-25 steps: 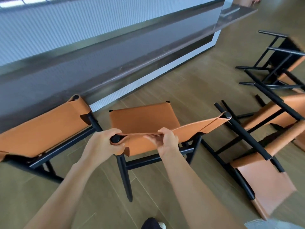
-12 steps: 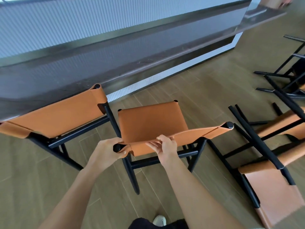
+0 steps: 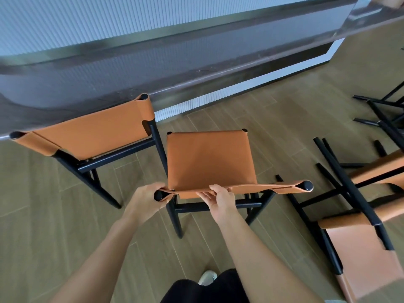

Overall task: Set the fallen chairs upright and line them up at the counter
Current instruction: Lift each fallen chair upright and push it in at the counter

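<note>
An upright chair (image 3: 209, 158) with an orange leather seat and black frame stands in front of me, facing the counter (image 3: 196, 68). My left hand (image 3: 146, 197) grips the left post of its backrest. My right hand (image 3: 220, 197) holds the top edge of the leather back. A second upright chair (image 3: 94, 127) stands to its left with its back tucked under the counter edge. A fallen chair (image 3: 360, 206) lies on its side at the right. Black legs of another fallen chair (image 3: 384, 114) show at the far right edge.
The long dark counter runs across the top over a white ribbed base (image 3: 240, 92). The floor (image 3: 54, 226) is wood plank. My shoe (image 3: 207, 277) and dark clothing show at the bottom centre.
The held chair has moved closer to the counter and squared up beside the left chair. The view has shifted forward and right; both hands keep their grip.
</note>
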{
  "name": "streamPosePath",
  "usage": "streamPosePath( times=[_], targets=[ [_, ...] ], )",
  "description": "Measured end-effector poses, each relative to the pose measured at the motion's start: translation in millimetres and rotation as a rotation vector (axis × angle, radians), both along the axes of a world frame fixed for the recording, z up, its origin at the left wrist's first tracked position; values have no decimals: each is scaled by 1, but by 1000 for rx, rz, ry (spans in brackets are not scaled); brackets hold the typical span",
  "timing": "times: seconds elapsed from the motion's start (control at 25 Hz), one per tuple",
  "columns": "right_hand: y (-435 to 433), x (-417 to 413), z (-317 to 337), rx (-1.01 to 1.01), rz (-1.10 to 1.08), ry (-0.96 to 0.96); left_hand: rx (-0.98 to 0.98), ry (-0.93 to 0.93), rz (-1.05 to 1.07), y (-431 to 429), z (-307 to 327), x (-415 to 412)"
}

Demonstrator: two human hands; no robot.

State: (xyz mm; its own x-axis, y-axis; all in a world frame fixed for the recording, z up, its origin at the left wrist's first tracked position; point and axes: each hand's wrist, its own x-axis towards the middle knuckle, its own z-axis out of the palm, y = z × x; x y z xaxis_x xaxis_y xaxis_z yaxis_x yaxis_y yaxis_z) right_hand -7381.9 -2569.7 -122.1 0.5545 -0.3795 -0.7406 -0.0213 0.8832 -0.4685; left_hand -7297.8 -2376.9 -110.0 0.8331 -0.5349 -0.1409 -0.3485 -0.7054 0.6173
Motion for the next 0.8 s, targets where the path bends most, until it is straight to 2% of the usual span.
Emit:
streamPosePath(
  times=[0.12, 0.24, 0.32, 0.44, 0.6, 0.8],
  targets=[
    [-3, -1, 1, 9, 58, 33, -93, 111, 212, -1, -4, -11],
    [-11, -9, 1, -13, 130, 113, -138, 464, 575, -5, -12, -24],
    [-23, -21, 0, -8, 114, 168, -316, 771, 762, -9, -15, -40],
    [-41, -38, -4, 15, 54, 175, -723, 1151, 811, -26, -16, -58],
    [-58, -42, 0, 20, 1, 134, -932, 1296, 737, -69, -3, -56],
    [-79, -33, 5, 49, -72, 112, -1059, 1364, 918, -107, 1, -47]
  ],
)
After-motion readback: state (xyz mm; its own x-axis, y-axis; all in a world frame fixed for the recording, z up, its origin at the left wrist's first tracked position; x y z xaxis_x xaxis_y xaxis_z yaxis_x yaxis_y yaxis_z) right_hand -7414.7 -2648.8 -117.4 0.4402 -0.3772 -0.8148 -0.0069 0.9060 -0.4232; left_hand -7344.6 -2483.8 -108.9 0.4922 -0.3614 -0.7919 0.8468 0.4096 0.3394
